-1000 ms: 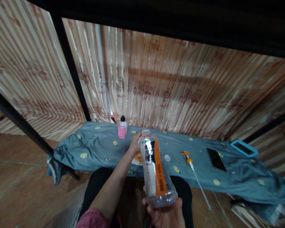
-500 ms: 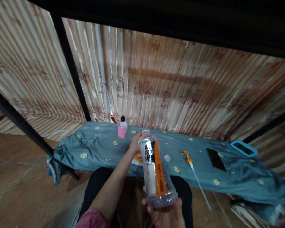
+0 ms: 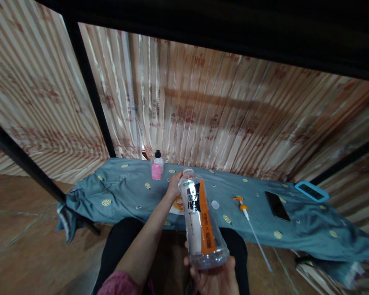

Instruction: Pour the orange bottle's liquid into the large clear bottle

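While the bottle [image 3: 202, 219] stood uncapped and tilted away from us above our lap, in front of the table [image 3: 126, 192], we judged the step to be readying it for a new top. Our right hand [image 3: 213, 276] cupped its base from below, fingers curled round it. Our left hand [image 3: 174, 186] reached out, arm nearly straight, fingers bent over something orange by the neck; whether it pinched anything we could not tell. The next move called for a steady bottle. The pump [image 3: 244, 209] and cap [image 3: 215, 204] lay just right
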`<state>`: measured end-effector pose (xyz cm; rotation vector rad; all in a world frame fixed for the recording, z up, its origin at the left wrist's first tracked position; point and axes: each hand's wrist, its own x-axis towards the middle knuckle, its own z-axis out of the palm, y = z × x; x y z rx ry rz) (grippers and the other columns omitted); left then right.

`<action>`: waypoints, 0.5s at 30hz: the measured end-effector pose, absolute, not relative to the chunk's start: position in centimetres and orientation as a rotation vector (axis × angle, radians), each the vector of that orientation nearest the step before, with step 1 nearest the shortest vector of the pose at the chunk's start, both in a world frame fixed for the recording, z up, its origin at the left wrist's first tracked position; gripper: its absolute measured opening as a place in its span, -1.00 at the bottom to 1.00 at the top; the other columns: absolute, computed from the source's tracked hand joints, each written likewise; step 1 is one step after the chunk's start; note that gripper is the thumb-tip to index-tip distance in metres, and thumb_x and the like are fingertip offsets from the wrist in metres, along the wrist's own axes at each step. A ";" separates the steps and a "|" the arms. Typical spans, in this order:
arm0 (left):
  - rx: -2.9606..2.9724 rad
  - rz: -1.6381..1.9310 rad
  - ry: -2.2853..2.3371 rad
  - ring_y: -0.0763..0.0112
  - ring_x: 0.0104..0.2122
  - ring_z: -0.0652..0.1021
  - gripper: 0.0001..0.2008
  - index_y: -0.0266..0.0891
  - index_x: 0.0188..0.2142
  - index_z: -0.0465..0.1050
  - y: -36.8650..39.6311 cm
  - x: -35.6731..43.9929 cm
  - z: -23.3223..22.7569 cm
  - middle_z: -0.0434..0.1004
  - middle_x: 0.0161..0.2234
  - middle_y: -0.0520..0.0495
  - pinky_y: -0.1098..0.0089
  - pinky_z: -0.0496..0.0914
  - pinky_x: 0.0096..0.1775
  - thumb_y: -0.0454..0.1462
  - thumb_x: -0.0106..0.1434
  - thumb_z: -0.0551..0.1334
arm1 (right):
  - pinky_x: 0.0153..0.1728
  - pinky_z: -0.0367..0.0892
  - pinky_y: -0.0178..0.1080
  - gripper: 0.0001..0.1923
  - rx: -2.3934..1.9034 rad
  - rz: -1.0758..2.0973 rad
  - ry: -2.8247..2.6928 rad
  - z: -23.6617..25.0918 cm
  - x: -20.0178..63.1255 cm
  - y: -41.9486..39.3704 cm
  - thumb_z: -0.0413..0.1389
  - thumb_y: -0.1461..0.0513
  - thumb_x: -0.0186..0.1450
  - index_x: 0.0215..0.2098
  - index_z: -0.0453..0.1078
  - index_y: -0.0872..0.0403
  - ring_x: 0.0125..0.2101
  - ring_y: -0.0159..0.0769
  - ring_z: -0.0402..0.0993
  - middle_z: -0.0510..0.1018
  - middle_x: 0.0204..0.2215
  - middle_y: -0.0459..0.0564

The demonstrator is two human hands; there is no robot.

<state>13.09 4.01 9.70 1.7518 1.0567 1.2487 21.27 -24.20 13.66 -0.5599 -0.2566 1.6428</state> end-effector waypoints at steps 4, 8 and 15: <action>1.753 1.254 1.063 0.20 -0.26 0.67 -0.83 -0.27 -0.30 0.62 3.8 13.1 9.9 0.75 -0.30 -0.15 0.32 0.57 -0.12 -0.23 0.17 0.31 | -0.27 0.66 -0.39 -0.40 -0.557 1.645 -0.253 13.8 21.2 -24.2 0.54 -0.17 -0.03 -0.16 0.76 -0.01 -0.24 -0.11 0.83 0.83 -0.14 0.08; 1.753 1.267 1.052 0.20 -0.23 0.68 -0.86 -0.27 -0.30 0.62 3.4 13.2 10.0 0.75 -0.28 -0.16 0.33 0.56 -0.12 -0.27 0.18 0.30 | -0.27 0.66 -0.38 -0.40 -0.559 1.648 -0.236 13.8 21.1 -24.3 0.55 -0.16 -0.04 -0.17 0.76 0.01 -0.24 -0.08 0.83 0.83 -0.14 0.09; 1.736 1.291 1.055 0.22 -0.30 0.66 -0.87 -0.28 -0.33 0.60 3.2 13.1 10.3 0.74 -0.34 -0.14 0.32 0.55 -0.19 -0.25 0.20 0.32 | -0.28 0.65 -0.39 -0.40 -0.563 1.648 -0.252 13.7 21.1 -24.3 0.55 -0.17 -0.04 -0.17 0.76 0.00 -0.25 -0.10 0.83 0.83 -0.15 0.08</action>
